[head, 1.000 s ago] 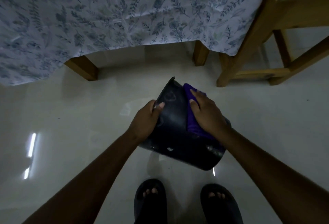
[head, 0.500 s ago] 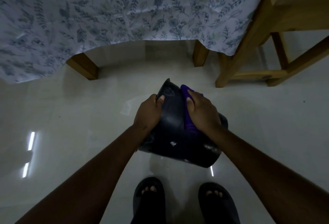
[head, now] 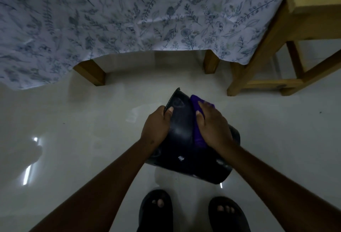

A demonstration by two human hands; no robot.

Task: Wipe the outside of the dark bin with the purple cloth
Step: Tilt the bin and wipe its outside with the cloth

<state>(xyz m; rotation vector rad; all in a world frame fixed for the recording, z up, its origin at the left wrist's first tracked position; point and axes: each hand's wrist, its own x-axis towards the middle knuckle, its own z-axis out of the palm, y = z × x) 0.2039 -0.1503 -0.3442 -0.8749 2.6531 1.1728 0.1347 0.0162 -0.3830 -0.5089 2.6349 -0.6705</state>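
The dark bin [head: 181,139] is held tilted above the pale floor, its rim pointing away from me toward the table. My left hand [head: 156,127] grips the bin's left side near the rim, thumb on the outer wall. The purple cloth [head: 197,119] lies along the bin's upper right side, and my right hand [head: 212,126] presses down flat on it. Most of the cloth is hidden under that hand; a strip shows to its left and at the fingertips.
A table draped in a leaf-patterned cloth [head: 129,19] hangs ahead, with wooden legs [head: 92,74] below it. A wooden chair frame [head: 262,69] stands at the right. My two feet in dark sandals [head: 156,211] are on the glossy floor [head: 73,130] below the bin.
The left hand has slid up the bin toward its rim. The right hand with the cloth has shifted slightly up and left along the bin's side. The bin has turned a little.
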